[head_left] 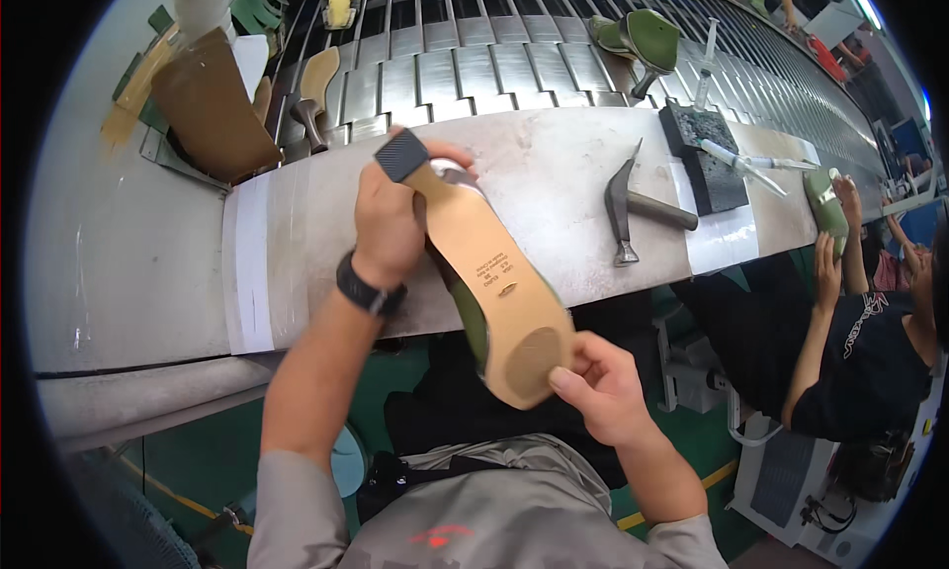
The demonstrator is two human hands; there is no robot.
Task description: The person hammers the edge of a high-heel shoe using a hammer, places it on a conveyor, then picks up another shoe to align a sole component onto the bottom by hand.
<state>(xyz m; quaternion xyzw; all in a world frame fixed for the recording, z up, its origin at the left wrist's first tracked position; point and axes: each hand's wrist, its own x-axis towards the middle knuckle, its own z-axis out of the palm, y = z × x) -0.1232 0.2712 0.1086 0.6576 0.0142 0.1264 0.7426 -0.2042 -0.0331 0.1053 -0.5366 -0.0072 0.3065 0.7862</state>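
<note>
A green heeled shoe [491, 262] is held sole-up over the near edge of the workbench, its tan sole facing me and its dark block heel pointing to the upper left. My left hand [390, 218] is closed around the heel end, with part of the fingers hidden behind the shoe. At the toe end, my right hand [599, 386] pinches the sole's edge between thumb and fingers. On the bench to the right lies a shoemaker's hammer [625, 208] with a dark head and a short handle.
A dark block [714, 169] holds syringes [741, 162]. Beyond the bench [554, 174] runs a slatted metal conveyor [445, 70] carrying another green shoe [647, 43] and a tan-soled shoe [316, 89]. Brown cardboard [213, 109] stands at left. A co-worker [860, 342] on the right handles a green shoe.
</note>
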